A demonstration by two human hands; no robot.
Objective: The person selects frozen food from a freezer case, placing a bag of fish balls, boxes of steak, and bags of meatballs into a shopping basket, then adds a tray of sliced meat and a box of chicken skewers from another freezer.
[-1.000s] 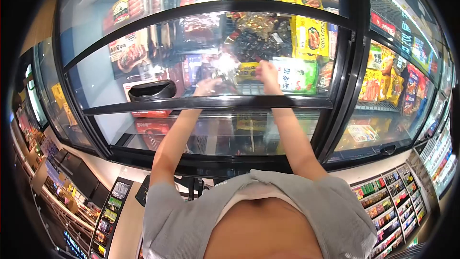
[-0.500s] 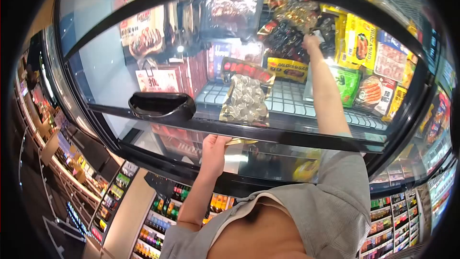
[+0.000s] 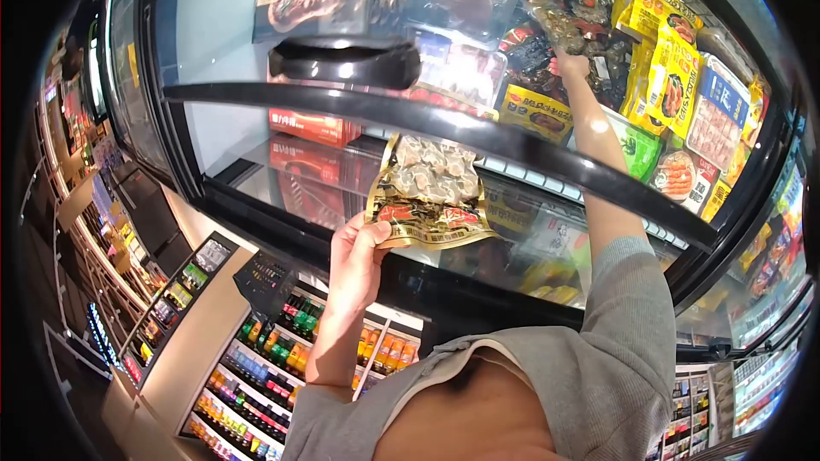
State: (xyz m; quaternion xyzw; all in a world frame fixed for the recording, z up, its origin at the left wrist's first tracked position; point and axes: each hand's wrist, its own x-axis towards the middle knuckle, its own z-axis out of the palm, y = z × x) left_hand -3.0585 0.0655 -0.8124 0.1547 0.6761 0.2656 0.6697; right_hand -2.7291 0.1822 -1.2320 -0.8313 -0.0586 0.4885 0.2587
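My left hand [image 3: 360, 258] pinches the lower left corner of a gold-edged vacuum pack [image 3: 431, 179], whose clear window shows pale, lumpy pieces. This pack is at the freezer's front edge, partly under the lid's dark frame bar [image 3: 478, 130]. My right hand [image 3: 571, 68] reaches under the lid into the chest freezer, its fingers closed at the lower end of a brownish see-through pack [image 3: 559, 30]. Dark packs [image 3: 525, 60] lie around those fingers. A yellow pack [image 3: 536, 111] sits just below and left of my right hand.
The lid's black handle [image 3: 346, 62] crosses the view at upper left. Yellow bags [image 3: 670, 68], a tray of pink meat [image 3: 717, 115] and a green pack [image 3: 628, 141] lie right of my forearm. Red boxes [image 3: 312, 126] stand at left. Bottle shelves [image 3: 256, 367] are below.
The lid's frame and handle have moved up in view, away from my body. The gold-edged pack shows lower, more of it past the frame. My right hand stays among the dark packs.
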